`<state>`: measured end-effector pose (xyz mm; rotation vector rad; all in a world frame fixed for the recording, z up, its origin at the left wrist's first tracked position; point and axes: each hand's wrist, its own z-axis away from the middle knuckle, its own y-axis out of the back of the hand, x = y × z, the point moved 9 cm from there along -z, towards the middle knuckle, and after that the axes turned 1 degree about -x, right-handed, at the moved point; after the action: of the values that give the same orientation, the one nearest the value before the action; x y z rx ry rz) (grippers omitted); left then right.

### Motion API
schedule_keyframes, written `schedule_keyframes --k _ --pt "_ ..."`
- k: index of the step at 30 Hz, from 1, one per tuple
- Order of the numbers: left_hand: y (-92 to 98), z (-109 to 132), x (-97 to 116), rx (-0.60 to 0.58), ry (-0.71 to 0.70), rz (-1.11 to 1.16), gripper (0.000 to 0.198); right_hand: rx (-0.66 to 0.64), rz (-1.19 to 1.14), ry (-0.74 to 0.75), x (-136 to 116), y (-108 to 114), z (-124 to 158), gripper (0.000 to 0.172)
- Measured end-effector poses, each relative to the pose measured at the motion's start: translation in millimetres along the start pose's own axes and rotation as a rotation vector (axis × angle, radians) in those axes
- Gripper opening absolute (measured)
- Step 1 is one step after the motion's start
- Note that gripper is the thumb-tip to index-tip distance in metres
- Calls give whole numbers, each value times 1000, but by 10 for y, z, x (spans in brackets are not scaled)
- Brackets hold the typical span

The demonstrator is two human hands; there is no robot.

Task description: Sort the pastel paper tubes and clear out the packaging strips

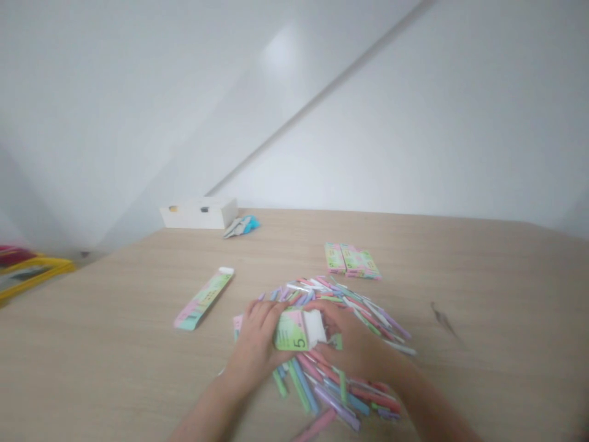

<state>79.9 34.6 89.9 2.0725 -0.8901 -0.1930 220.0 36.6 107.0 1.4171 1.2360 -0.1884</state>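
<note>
My left hand (255,341) and my right hand (352,344) both grip a small green and pink box (294,331) marked with a 5, its white flap end toward the right hand. The box sits just above a heap of several pastel sticks (340,356) in pink, green, blue, purple and white, spread on the wooden table (460,294). Both hands have their fingers curled round the box.
A flattened pastel box (204,299) lies to the left. Closed pastel boxes (352,260) lie side by side behind the heap. A white box (199,212) and a crumpled blue wrapper (242,225) sit at the far edge. A yellow frame (32,273) is far left.
</note>
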Motion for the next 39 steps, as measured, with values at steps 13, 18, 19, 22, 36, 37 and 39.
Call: schedule_keyframes --k 13,18,19,22,36,37,39 --pt "10 7 69 7 -40 -68 75 149 222 -35 35 -10 -47 23" --pt "-15 10 66 7 -35 -79 71 154 223 -17 6 -66 -25 22" --pt "-10 11 59 15 -28 -82 71 164 196 -11 -12 -64 -18 24" --pt "13 15 40 40 -12 -89 68 208 54 3 -66 -22 5 33" --pt "0 18 25 56 -6 -103 66 211 5 -112 187 -204 3 35" --pt "-3 18 28 50 -6 -104 66 204 6 -106 166 -218 -5 34" --pt "-6 16 35 44 -8 -107 66 200 13 -104 138 -229 -19 32"
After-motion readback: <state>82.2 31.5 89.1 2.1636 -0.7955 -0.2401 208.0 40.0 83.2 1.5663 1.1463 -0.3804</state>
